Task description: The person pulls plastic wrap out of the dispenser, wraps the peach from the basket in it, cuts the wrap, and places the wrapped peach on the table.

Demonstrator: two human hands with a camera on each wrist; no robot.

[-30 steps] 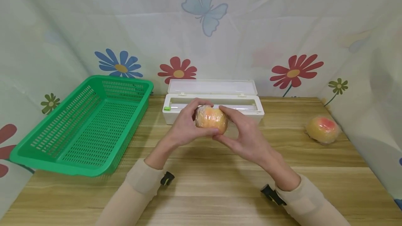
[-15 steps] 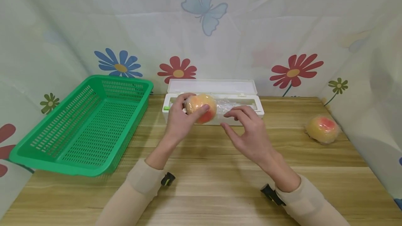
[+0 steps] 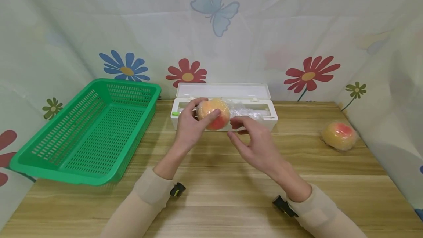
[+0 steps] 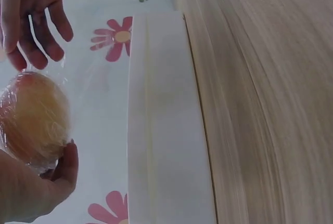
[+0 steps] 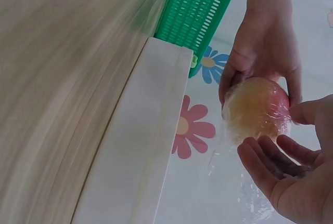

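In the head view my left hand point(image 3: 191, 126) grips a yellow peach with a red blush point(image 3: 216, 115), wrapped in clear plastic film, with the thumb across its near side. A loose tail of cling film point(image 3: 242, 110) trails from its right side over the dispenser. Close to the peach's right side, my right hand point(image 3: 259, 144) has loosely bent fingers. The right wrist view shows these fingers point(image 5: 260, 156) just by the wrapped fruit, holding nothing I can make out. Behind both hands stands a white cling film dispenser box point(image 3: 224, 126), its lid point(image 3: 223, 91) raised.
On the left of the wooden table point(image 3: 211, 201) is a green slotted basket point(image 3: 120, 170). Another film-wrapped peach point(image 3: 339, 136) lies near the right edge. A flower-printed cloth point(image 3: 254, 47) closes off the back and sides.
The peach, first held between both hands, is now in the left hand, shifted slightly left and turned red side out. My right hand moved away, then back toward it. The film tail has come into view.
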